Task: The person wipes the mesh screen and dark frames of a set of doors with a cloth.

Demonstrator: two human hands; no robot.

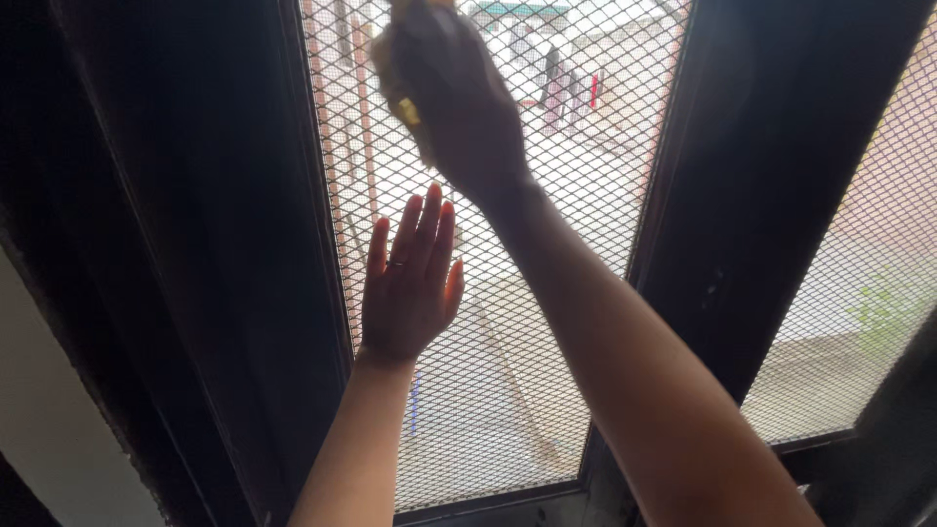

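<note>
Left hand (pixel 408 293) presses flat, fingers spread upward, on the upright mesh screen (pixel 547 390); right hand (pixel 454 93) grips a yellow cloth (pixel 408 110) against it, between dark frames (pixel 752 195).

Yellow cloth (pixel 410 109) mostly hidden inside blurred right hand (pixel 454 93)

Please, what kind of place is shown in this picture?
Probably a room in a home, at a window. A metal mesh screen sits in a dark frame, with a street and buildings outside. The left hand lies flat on the mesh; the right hand presses a yellow sponge against it.
</note>
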